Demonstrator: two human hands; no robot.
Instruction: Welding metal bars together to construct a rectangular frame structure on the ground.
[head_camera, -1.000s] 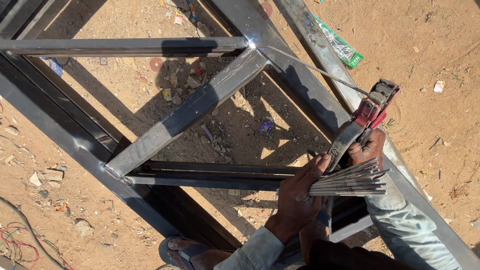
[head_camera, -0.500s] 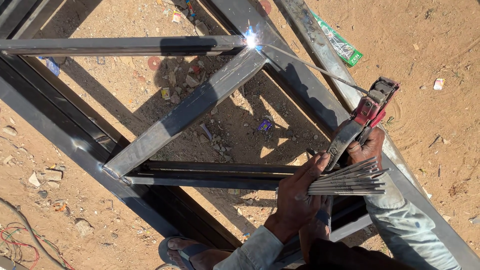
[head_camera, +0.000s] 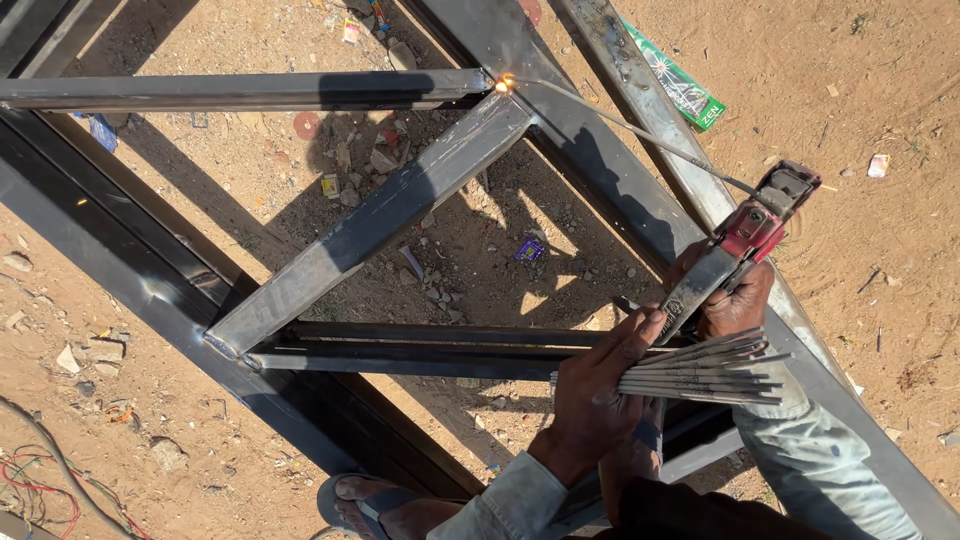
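My right hand (head_camera: 735, 300) grips a red and black electrode holder (head_camera: 750, 230). A thin welding rod (head_camera: 630, 128) runs from it up and left to a glowing spot (head_camera: 503, 84) where a diagonal steel tube (head_camera: 370, 225) meets a horizontal tube (head_camera: 240, 90) and a long frame rail (head_camera: 600, 170). My left hand (head_camera: 595, 400) holds a bundle of grey welding rods (head_camera: 700, 368) just below the right hand. Both sleeves are grey-blue.
The steel frame lies on sandy ground with stones and litter. A green packet (head_camera: 680, 85) lies beyond the top rail. My foot in a sandal (head_camera: 375, 500) stands at the bottom. Red and other wires (head_camera: 40, 480) lie at the lower left.
The bright white arc at the joint has faded to a small orange glow. Both hands and the rod stay almost where they were.
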